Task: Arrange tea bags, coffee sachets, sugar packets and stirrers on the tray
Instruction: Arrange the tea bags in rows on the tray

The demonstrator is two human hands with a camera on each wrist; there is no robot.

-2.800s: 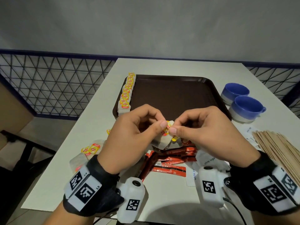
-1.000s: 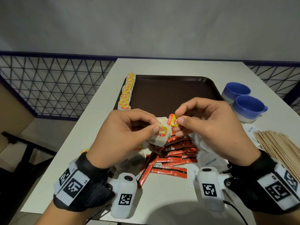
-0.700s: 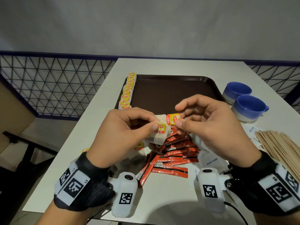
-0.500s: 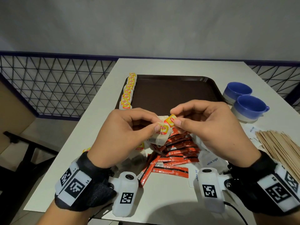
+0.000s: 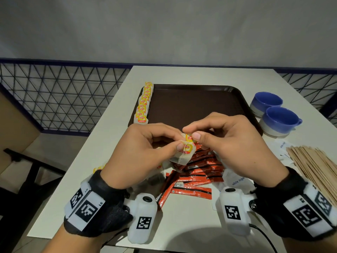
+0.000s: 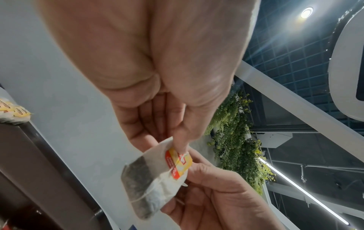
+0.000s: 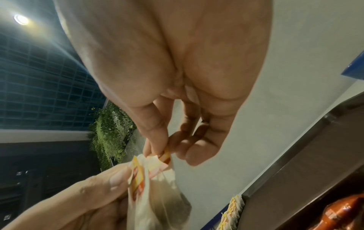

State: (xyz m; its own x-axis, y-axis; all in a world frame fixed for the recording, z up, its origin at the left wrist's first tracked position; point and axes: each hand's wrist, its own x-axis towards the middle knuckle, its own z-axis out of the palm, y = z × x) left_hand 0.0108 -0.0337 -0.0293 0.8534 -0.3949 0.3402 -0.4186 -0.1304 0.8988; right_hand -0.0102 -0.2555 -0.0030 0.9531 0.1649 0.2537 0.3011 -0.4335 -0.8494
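Right now both hands are raised together over the near edge of the brown tray (image 5: 191,103), working on one bundle of tea bags. The left hand (image 5: 144,152) pinches a tea bag (image 5: 182,157) between thumb and fingers, its grip closed on the top edge of the white paper pouch beside the yellow tag (image 6: 178,163); the dark tea shows through the pouch in the left wrist view. The right hand (image 5: 233,148) pinches a second yellow tag (image 5: 189,138) between thumb and forefinger, just above the first, its other fingers curled loosely behind. From the right wrist view the two tags sit close together, nearly touching; whether a second bag hangs behind the first I cannot tell.

Along the tray's left rim runs a row of tea bags (image 5: 143,105), overlapping one another, yellow tags up. The rest of the tray floor is bare brown. Below the hands, on the white counter (image 5: 191,216), lies a loose heap of red coffee sachets (image 5: 197,172), with white sugar packets (image 5: 237,181) just to their right. Wooden stirrers (image 5: 313,167) lie in a spread bundle at the counter's right edge. Two blue cups (image 5: 273,114) stand beside the tray's right rim, touching each other. More tea bags (image 5: 99,168) peek out on the counter behind the left wrist.
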